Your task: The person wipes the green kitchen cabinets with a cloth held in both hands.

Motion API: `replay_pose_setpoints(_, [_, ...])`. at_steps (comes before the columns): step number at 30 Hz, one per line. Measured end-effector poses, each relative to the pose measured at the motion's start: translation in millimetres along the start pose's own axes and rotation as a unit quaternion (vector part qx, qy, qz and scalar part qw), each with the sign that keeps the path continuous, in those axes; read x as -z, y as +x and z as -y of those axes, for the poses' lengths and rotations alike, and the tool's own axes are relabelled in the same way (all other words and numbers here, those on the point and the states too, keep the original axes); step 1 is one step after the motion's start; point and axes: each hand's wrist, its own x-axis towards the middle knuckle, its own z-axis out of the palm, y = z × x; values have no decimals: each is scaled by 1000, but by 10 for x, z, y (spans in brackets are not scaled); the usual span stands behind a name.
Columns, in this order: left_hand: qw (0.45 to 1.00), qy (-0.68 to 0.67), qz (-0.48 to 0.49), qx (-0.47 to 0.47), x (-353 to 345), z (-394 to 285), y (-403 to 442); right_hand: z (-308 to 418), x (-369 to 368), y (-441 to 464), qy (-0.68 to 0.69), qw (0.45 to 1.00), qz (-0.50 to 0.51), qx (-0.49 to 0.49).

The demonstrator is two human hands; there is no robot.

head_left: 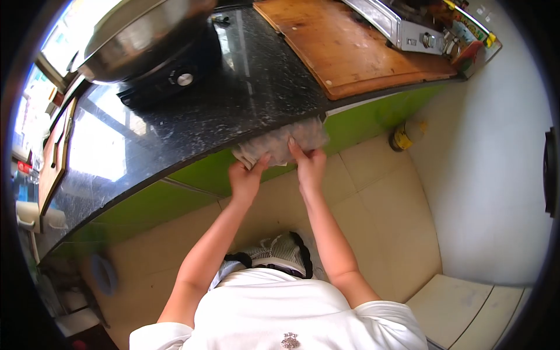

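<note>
Between my two hands is a crumpled, see-through plastic bag (280, 143), blurred, with pale contents I cannot make out. My left hand (246, 179) grips its lower left part, thumb on top. My right hand (309, 166) pinches it on the right, thumb laid over the plastic. The bag is at the front edge of the black speckled countertop (251, 87), in front of the green cabinet doors (361, 119). The undersides of both hands' grips are hidden.
A large metal bowl (140, 41) stands on a black appliance with a knob (185, 79). To the right lie a wooden board (356, 58) and a gas stove (402, 29). A bottle with a yellow label (401, 139) stands on the tiled floor by the wall.
</note>
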Motion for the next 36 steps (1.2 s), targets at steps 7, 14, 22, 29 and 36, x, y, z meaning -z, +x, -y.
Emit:
replay_pose_setpoints(7, [998, 61, 13, 8, 518, 358, 37, -546, -205, -97, 22, 998, 28, -59])
replay_pose_setpoints(14, [981, 63, -39, 177, 1315, 1604, -61, -1854, -273, -279, -76, 968, 74, -227])
replay_pose_setpoints(22, [979, 107, -13, 175, 1296, 1428, -88, -1558, -405, -431, -71, 973, 56, -215])
replay_pose_setpoints(29, [999, -32, 14, 14, 1393, -402, -262, -222, -932, -823, 5, 997, 66, -36])
replay_pose_setpoints(36, [992, 84, -30, 91, 1482, -242, -272, -408, -986, -804, -2, 995, 101, -19])
